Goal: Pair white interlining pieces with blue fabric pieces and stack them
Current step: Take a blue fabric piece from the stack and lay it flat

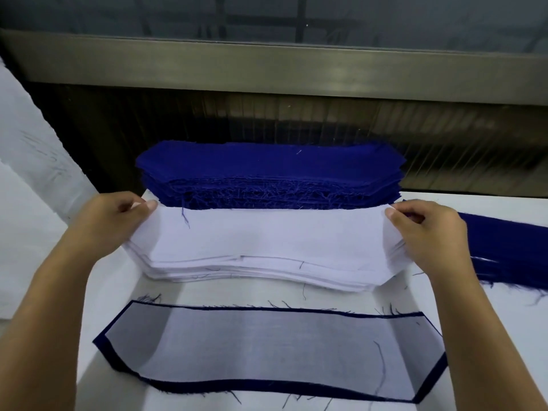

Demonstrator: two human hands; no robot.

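Left hand (109, 221): we see the thumb and curled fingers pinching the far left corner of the top white piece (267, 229).
Right hand (427, 232): it does the same at the far right corner, with the thumb on top and the fingers curled under the edge.
Top white piece: its far edge is held up at both corners, while its near part lies on the white stack (267, 269).
White stack: we find it in the middle of the worktop (207, 293), its layers slightly fanned along the near edge.
Blue stack (267, 173): a thick pile with frayed edges sits just behind the white stack, touching it.
Paired piece (267, 351): nearest to us, one white piece lies flat on a blue piece, and a blue border shows all round it.
Other blue fabric (510, 247): it lies to the right, beyond the right hand.
Loose threads: a few dark ones are scattered on the worktop.
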